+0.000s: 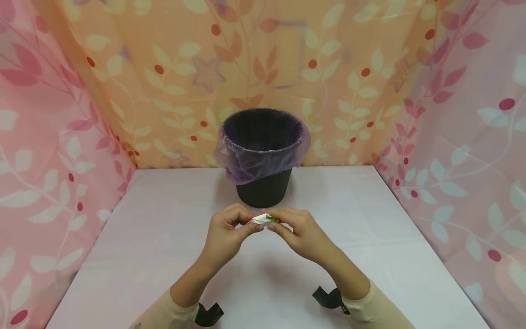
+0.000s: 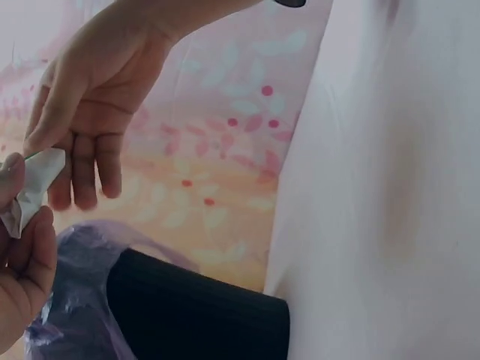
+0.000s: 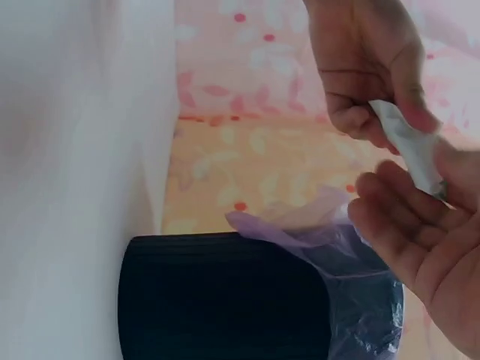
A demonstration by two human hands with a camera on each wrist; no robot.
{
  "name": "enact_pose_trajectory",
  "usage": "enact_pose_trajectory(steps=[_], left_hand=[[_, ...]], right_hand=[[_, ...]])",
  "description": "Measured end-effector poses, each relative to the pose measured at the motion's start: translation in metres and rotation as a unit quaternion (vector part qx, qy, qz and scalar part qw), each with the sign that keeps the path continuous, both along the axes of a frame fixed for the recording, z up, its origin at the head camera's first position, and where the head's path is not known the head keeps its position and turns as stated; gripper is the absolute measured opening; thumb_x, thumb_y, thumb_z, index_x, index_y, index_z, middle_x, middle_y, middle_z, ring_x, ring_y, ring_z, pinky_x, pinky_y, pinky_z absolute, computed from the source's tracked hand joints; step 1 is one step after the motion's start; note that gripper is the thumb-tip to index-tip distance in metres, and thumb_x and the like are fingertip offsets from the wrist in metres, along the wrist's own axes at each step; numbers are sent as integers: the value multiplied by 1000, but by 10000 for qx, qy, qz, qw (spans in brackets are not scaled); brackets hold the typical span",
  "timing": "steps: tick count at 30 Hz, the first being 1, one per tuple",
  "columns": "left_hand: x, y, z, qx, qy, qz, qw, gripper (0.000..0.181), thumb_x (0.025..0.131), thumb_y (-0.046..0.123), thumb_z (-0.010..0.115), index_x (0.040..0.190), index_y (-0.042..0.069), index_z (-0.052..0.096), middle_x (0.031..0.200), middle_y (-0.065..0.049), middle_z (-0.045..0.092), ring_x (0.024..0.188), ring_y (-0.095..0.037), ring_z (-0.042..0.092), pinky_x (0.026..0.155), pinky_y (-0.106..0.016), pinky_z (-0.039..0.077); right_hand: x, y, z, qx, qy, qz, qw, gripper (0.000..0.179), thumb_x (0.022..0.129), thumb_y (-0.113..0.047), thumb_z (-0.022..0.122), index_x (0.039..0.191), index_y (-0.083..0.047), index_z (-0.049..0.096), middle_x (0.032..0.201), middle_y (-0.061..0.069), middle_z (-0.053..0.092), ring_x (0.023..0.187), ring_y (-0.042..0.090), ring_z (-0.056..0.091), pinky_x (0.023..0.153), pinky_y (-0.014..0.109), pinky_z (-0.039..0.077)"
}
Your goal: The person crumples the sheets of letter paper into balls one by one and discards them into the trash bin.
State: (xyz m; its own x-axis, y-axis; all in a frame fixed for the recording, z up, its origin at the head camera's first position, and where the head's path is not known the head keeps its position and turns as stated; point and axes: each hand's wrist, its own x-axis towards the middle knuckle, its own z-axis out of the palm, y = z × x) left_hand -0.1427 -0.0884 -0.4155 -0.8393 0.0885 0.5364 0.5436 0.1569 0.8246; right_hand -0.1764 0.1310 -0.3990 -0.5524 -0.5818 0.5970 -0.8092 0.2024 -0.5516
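Observation:
A small white-and-silver wrapper point(image 1: 261, 219) with a green patch is held between both hands, above the table in front of the bin. My left hand point(image 1: 227, 230) pinches its left end between thumb and fingers. On the other end, the thumb and forefinger of my right hand point(image 1: 299, 233) grip it. In the left wrist view the wrapper point(image 2: 36, 187) looks flat and creased, and the right hand's other fingers hang loosely extended. The right wrist view shows the wrapper point(image 3: 411, 146) as a narrow strip running between the two hands; any contents are hidden.
A black bin point(image 1: 265, 189) stands on the white table point(image 1: 164, 237) beyond the hands, its rim covered by a purple plastic liner point(image 1: 256, 164). Leaf-patterned curtains, an orange one point(image 1: 172, 91) behind and pink ones at both sides, enclose the table.

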Motion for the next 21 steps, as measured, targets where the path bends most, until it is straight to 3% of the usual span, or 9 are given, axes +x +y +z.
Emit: enact_pose_trajectory(steps=[4, 8, 13, 15, 18, 21], left_hand=[[-2, -2, 1, 249, -303, -285, 9988, 13, 78, 4, 87, 87, 8, 78, 85, -5, 68, 78, -16, 63, 65, -24, 57], [0, -1, 1, 448, -369, -554, 9968, 15, 79, 1, 85, 89, 8, 76, 88, -6, 67, 78, -15, 64, 67, -24, 59], [3, 3, -2, 234, 443, -74, 9987, 17, 78, 1, 86, 86, 11, 74, 85, -3, 66, 78, -15, 62, 63, -23, 55], [4, 4, -2, 185, 614, 110, 9979, 18, 78, 2, 86, 89, 12, 76, 85, -2, 66, 79, -15, 63, 64, -23, 56], [4, 6, -2, 67, 488, 196, 9986, 21, 81, 7, 85, 99, 14, 78, 92, 1, 68, 84, -15, 65, 71, -23, 58], [3, 8, 1, -182, 211, 86, 9996, 28, 86, 12, 82, 113, 15, 75, 103, 3, 68, 92, -15, 65, 79, -26, 59]], right_hand=[[-3, 3, 0, -290, -137, 50, 9995, 31, 89, -7, 79, 119, -12, 73, 109, -1, 73, 95, 12, 69, 82, 28, 60], [-3, -1, -4, -762, 147, -4, 9970, 22, 85, -1, 82, 104, -11, 74, 96, -1, 72, 86, 12, 68, 76, 25, 59], [2, -11, -10, -1162, 338, -204, 9924, 17, 85, 2, 81, 95, -8, 71, 91, 1, 71, 85, 15, 69, 75, 26, 59], [4, -12, -12, -1266, 280, -306, 9911, 17, 84, 2, 81, 96, -8, 72, 91, 2, 71, 85, 16, 69, 75, 26, 59], [3, -10, -12, -1322, 161, -447, 9901, 19, 83, 3, 82, 96, -8, 74, 91, 2, 72, 84, 16, 69, 74, 23, 58], [0, -7, -9, -1343, 44, -565, 9893, 22, 80, 7, 83, 95, -6, 74, 89, 4, 73, 82, 16, 69, 73, 21, 56]])
